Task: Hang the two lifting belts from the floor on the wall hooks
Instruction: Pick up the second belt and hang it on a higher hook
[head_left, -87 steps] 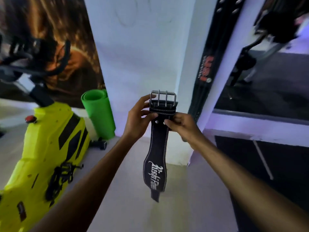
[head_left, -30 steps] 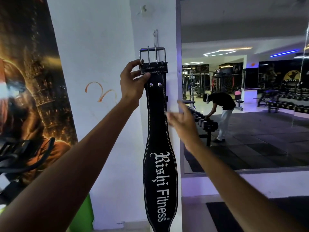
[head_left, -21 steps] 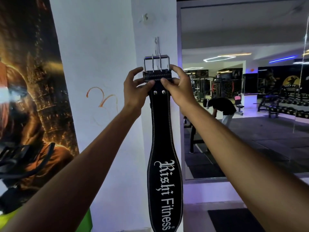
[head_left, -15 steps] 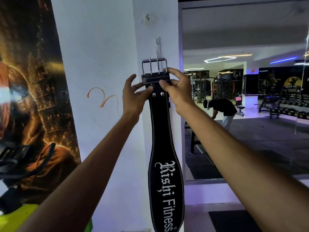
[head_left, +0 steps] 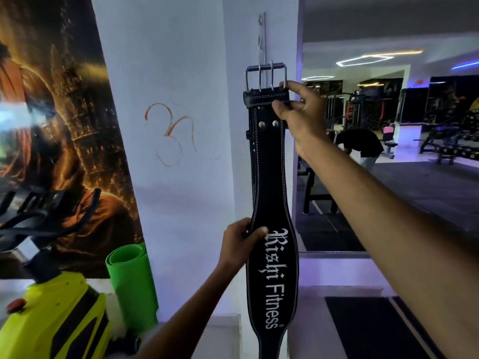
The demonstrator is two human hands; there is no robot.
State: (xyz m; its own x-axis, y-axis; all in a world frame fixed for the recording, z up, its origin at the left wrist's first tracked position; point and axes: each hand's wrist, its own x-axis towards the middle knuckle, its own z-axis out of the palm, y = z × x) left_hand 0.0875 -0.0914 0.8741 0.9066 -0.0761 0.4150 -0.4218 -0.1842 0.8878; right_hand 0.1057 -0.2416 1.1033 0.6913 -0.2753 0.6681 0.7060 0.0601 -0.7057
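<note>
A black leather lifting belt [head_left: 269,177] with white "Rishi Fitness" lettering hangs vertically against the white pillar. Its steel buckle [head_left: 265,76] is at the top, over a metal wall hook strip [head_left: 261,35]; I cannot tell whether the buckle rests on a hook. My right hand [head_left: 302,114] pinches the belt just below the buckle on its right side. My left hand [head_left: 239,242] grips the left edge of the wide lower part. Behind the front belt, a second dark strap edge [head_left: 249,136] shows at the left.
A yellow exercise bike [head_left: 51,320] and a rolled green mat [head_left: 132,283] stand at the lower left. A large poster [head_left: 51,112] covers the left wall. A mirror [head_left: 388,125] at right reflects the gym and a bending person. A dark floor mat [head_left: 368,327] lies below.
My left hand has let go near the buckle and dropped to the belt's wide lower part. My right hand stays just under the buckle. My view has tilted downward.
</note>
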